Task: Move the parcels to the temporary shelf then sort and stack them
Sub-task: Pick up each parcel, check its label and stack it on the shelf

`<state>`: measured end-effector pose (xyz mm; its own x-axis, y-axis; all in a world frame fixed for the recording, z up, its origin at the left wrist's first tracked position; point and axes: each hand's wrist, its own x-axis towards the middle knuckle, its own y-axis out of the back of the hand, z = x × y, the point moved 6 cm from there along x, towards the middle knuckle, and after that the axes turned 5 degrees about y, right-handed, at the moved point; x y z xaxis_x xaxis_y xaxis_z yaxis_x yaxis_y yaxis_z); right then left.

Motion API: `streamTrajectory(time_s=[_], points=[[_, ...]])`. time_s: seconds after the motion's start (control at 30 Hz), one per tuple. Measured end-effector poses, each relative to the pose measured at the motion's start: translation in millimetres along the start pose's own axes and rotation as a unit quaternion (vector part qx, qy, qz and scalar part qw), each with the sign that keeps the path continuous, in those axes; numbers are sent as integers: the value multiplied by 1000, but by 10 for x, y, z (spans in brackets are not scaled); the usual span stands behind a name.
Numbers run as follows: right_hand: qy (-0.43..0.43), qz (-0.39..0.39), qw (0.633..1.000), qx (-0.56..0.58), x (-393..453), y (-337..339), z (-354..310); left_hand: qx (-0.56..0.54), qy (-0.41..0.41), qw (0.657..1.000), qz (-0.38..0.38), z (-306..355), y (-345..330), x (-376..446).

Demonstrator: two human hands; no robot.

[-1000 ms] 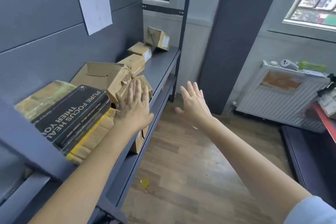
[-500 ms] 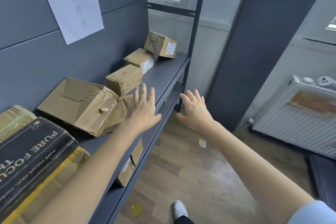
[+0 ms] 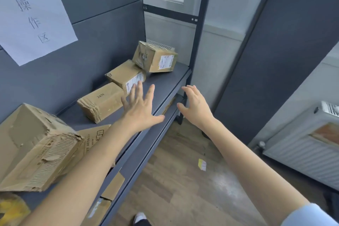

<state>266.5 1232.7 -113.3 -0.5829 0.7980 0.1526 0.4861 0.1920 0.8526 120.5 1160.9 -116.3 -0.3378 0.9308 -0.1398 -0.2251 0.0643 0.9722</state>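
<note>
A grey metal shelf (image 3: 165, 86) runs away from the viewer along a dark back panel, where a paper sign (image 3: 31, 14) with handwritten characters hangs. At the near left a large torn cardboard box (image 3: 36, 145) lies on its side on the shelf. Further along, three small parcels sit in a loose row against the panel: a crumpled one (image 3: 100, 102), a labelled one (image 3: 124, 75), and a tilted one (image 3: 156, 58) propped on its neighbour, so none is stacked yet. The left hand (image 3: 141, 108) hovers above the shelf with fingers spread wide, holding nothing, seemingly reaching for those parcels. The right hand (image 3: 196, 106) hangs beyond the shelf edge, fingers loose and empty.
</note>
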Motion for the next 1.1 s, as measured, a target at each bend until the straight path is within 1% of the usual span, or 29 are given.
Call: streamTrajectory(time_s=[0.1,0.23,0.4,0.57,0.67,0.87,0.93,1.0,1.07,1.1], points=[[-11,-12,1000,13,345,-113,224,3,15,1000,-16,-7,-61,404],[-23,-16,1000,12,855,-186,494,-11,10,1000,-11,16,-65,991],[-30,-25,999,-2,1584,-239,734,-60,5,998,-15,-51,-1,1759],[-28,-36,999,4,2252,-285,879,-102,51,993,-12,-360,55,2426],[-42,-47,998,17,2542,-380,1075,-120,82,989,-6,-550,13,2701],[-133,-103,980,102,3019,-663,1658,-181,130,975,-6,-636,-136,3063],[-145,-127,972,132,3233,-762,1846,-206,150,967,0,-645,-130,3217],[-169,-139,958,185,3479,-845,2037,-214,166,963,5,-643,-95,3373],[-204,-146,934,253,3711,-923,2232,-227,185,956,1,-647,-96,3487],[-208,-154,925,277,3833,-978,2316,-239,189,952,1,-654,-115,3542]])
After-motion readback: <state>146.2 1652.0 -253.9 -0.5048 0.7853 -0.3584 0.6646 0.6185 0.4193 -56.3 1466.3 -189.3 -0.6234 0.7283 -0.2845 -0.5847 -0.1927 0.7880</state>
